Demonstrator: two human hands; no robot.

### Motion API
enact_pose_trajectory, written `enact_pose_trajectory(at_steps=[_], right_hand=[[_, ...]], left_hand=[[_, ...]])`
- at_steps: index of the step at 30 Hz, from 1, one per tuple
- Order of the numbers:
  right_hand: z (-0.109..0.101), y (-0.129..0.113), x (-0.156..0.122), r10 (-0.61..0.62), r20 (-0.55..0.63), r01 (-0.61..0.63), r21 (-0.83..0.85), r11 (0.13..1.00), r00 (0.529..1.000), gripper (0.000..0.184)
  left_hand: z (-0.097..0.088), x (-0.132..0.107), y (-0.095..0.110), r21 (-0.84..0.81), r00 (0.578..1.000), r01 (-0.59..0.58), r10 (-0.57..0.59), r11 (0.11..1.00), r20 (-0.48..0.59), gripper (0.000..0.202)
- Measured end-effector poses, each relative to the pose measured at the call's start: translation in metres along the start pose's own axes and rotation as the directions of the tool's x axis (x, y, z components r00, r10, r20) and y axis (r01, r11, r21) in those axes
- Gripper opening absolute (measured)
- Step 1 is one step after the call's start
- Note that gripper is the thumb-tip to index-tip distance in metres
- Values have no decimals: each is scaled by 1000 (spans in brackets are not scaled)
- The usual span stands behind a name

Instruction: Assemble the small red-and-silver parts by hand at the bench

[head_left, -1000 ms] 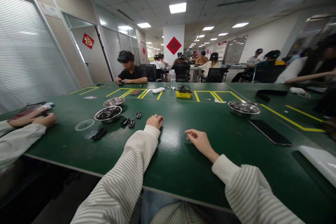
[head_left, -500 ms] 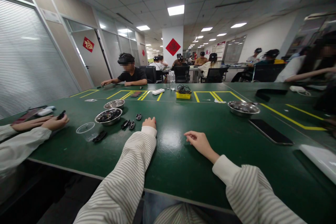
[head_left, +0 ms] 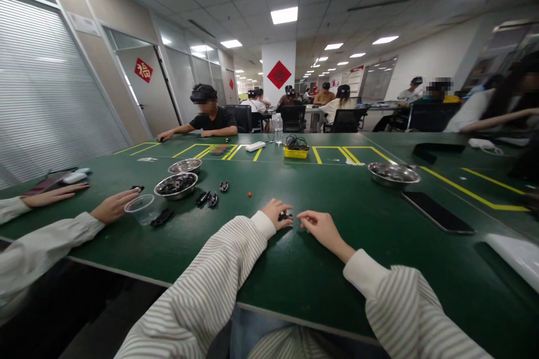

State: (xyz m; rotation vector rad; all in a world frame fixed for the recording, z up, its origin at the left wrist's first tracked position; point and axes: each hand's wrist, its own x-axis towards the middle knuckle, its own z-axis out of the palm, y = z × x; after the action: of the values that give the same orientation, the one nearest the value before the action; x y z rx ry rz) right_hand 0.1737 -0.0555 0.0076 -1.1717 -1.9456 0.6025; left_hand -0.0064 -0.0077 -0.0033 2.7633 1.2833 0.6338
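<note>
My left hand (head_left: 277,214) is over the green table, its fingers closed on a small black plastic piece (head_left: 286,216) whose exact kind I cannot make out. Just right of it, my right hand (head_left: 319,228) rests with fingers loosely bent and a little apart, nothing visible in them. Its fingertips are close to the black piece, with a narrow gap between. A tiny orange-red object (head_left: 250,194) lies beyond my left hand. Farther left are several black clip-like parts (head_left: 213,199) and a steel bowl (head_left: 159,193) filled with dark parts.
Near the bowl stand a second steel bowl (head_left: 174,168) and a clear plastic cup (head_left: 135,214). A co-worker's hand (head_left: 113,206) reaches in at left. To the right are another steel bowl (head_left: 383,180), a phone (head_left: 438,212) and a white object (head_left: 516,258). A yellow box (head_left: 295,153) holds cables.
My left hand has come back rightward with the black piece, uncovering the orange-red object. My right hand has hardly moved. The co-worker's hand at left has lowered toward the table near the cup.
</note>
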Motion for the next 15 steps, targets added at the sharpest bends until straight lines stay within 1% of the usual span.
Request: enact_pose_trajectory(at_steps=[1, 2, 3, 4, 5, 6, 7, 8, 9, 10, 12, 13, 15], right_hand=[[0, 0, 0, 4, 3, -4, 0, 1000, 1000, 22], [0, 0, 0, 8, 7, -8, 1, 1000, 1000, 22], [0, 0, 0, 11, 9, -11, 3, 1000, 1000, 23], [0, -1, 0, 13, 12, -13, 5, 1000, 1000, 23], [0, -1, 0, 16, 15, -16, 8, 1000, 1000, 24], [-1, -2, -1, 18, 18, -18, 11, 1000, 1000, 24], [-1, -3, -1, 20, 21, -21, 13, 1000, 1000, 24], [-1, -3, -1, 23, 25, -23, 15, 1000, 999, 25], [-1, -3, -1, 24, 27, -24, 16, 1000, 999, 25], [-1, -3, -1, 24, 29, -25, 18, 1000, 999, 25], [-1, -2, 0, 23, 27, -23, 22, 999, 999, 25], [-1, -2, 0, 22, 25, -23, 24, 999, 999, 25], [0, 0, 0, 26, 18, -26, 27, 999, 1000, 25]], left_hand=[[-3, 0, -6, 37, 998, 54, -53, 998, -38, 40], [-7, 0, -14, 80, 987, 138, -130, 987, -90, 38], [-10, 0, -24, 123, 963, 243, -224, 962, -147, 36], [-14, -1, -34, 158, 923, 360, -327, 919, -204, 32], [-17, -2, -45, 181, 870, 473, -425, 863, -249, 30], [-20, -4, -55, 190, 821, 559, -507, 807, -263, 27], [-22, -5, -64, 191, 779, 622, -575, 759, -251, 25], [-23, -6, -71, 190, 751, 659, -622, 728, -222, 23], [-24, -6, -76, 188, 739, 673, -649, 715, -181, 22], [-24, -6, -79, 185, 742, 670, -655, 719, -140, 22], [-23, -4, -77, 168, 781, 624, -618, 763, -92, 21], [-22, -2, -72, 147, 806, 592, -585, 793, -90, 20], [-20, 2, -55, 74, 860, 507, -499, 859, -106, 21]])
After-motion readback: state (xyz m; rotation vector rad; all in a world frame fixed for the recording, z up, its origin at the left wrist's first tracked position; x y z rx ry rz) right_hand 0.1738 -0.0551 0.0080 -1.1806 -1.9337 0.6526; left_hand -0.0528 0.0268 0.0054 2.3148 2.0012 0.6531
